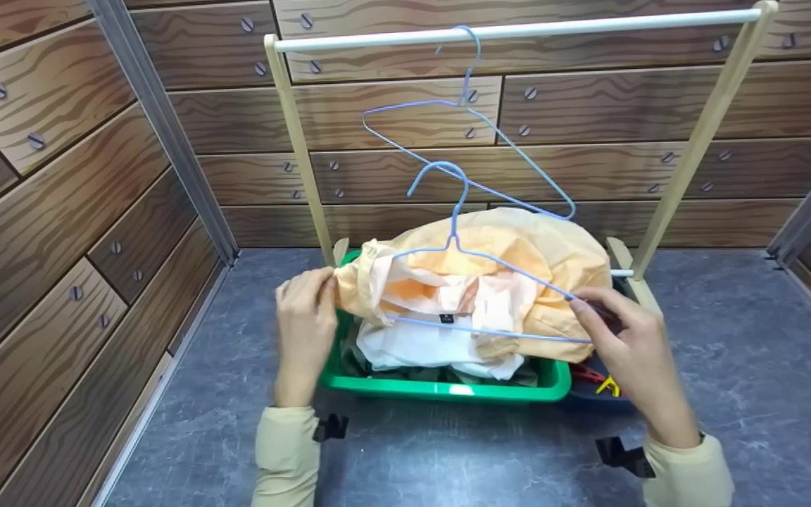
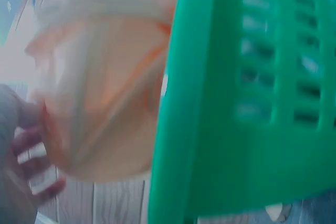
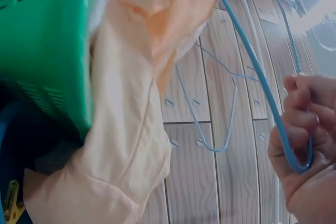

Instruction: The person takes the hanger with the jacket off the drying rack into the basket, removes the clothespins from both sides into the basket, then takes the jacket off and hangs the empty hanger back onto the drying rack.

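A peach garment [image 1: 578,257] lies bunched over the green basket [image 1: 441,389], its gathered opening facing the front. My left hand [image 1: 305,313] pinches that garment at its left edge. In the right wrist view, one peach part hangs down the basket's side. My right hand [image 1: 627,345] holds a blue wire hanger [image 1: 455,222] by its right corner; the wire loops through the curled fingers in the right wrist view. The hanger's hook points up and its left end reaches into the garment's opening. Below it, white cloth [image 1: 405,350] with a small black label sits in the basket.
Behind the basket stands a rack with a white rail [image 1: 588,26] and pale wooden legs. A second blue hanger [image 1: 518,150] hangs from the rail. At the right, a dark bin [image 1: 595,403] holds a yellow clothes peg [image 1: 610,386] and red ones. Wood-patterned walls enclose the grey floor.
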`<state>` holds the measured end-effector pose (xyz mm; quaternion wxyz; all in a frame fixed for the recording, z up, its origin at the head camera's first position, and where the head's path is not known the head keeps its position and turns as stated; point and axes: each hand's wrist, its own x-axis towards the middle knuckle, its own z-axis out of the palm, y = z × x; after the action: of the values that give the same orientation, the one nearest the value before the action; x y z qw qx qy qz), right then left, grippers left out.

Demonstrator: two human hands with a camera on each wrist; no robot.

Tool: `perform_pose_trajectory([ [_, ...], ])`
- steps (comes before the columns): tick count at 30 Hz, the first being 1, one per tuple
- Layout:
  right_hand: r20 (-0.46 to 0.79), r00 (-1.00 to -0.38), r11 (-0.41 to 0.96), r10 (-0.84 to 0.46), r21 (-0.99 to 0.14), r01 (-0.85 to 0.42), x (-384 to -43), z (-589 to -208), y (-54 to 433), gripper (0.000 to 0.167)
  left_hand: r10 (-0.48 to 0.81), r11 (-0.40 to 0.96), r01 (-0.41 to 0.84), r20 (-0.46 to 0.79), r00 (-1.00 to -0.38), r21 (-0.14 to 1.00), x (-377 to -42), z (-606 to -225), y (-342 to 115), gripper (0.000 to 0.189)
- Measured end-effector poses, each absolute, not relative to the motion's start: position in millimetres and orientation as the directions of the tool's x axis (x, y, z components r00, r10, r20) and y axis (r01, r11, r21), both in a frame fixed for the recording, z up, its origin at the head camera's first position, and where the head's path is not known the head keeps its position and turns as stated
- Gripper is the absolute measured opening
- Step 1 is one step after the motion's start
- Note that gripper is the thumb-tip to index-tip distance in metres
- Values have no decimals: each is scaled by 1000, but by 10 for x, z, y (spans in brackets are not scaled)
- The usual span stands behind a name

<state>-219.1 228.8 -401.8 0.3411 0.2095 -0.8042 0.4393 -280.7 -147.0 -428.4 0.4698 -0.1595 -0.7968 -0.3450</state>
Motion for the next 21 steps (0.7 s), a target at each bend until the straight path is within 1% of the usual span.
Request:
perform_pose_trajectory([
  [2, 730, -683, 527, -23, -572, -629, -2172, -4009, 2272, 13, -67, 741, 536, 838, -542, 405, -2786, -4284, -1350, 23],
  [5, 732, -681, 518, -4, -581, -628, -2168, -4018, 2272, 13, -41, 784, 474, 795, -605, 401, -2754, -4313, -1183, 49],
  [7, 733, -680, 501, 8, -591, -632, -2174, -4037, 2281, 14, -31, 812, 445, 790, -612, 377, -2751, -4354, -1110, 60],
  [8, 733, -680, 491, 15, -598, -634, -2178, -4046, 2286, 14, -30, 830, 432, 802, -597, 353, -2755, -4379, -1086, 61],
  [10, 735, -678, 473, 27, -607, -639, -2184, -4060, 2292, 15, -34, 859, 412, 837, -547, 304, -2758, -4418, -1056, 57],
  [13, 740, -672, 462, 36, -608, -645, -2192, -4071, 2293, 14, -54, 890, 381, 890, -452, 248, -2757, -4455, -1048, 49],
  [15, 742, -670, 460, 29, -605, -650, -2200, -4077, 2293, 14, -67, 899, 369, 906, -418, 236, -2743, -4457, -1052, 46],
  [17, 743, -669, 462, 21, -601, -652, -2208, -4084, 2300, 14, -82, 894, 373, 908, -410, 249, -2740, -4449, -1064, 42],
  [18, 737, -676, 462, 20, -606, -647, -2207, -4084, 2305, 14, -92, 884, 383, 903, -419, 268, -2734, -4436, -1072, 40],
  [21, 733, -680, 468, 15, -606, -643, -2195, -4066, 2322, 14, -119, 837, 425, 873, -472, 344, -2712, -4371, -1110, 34],
])
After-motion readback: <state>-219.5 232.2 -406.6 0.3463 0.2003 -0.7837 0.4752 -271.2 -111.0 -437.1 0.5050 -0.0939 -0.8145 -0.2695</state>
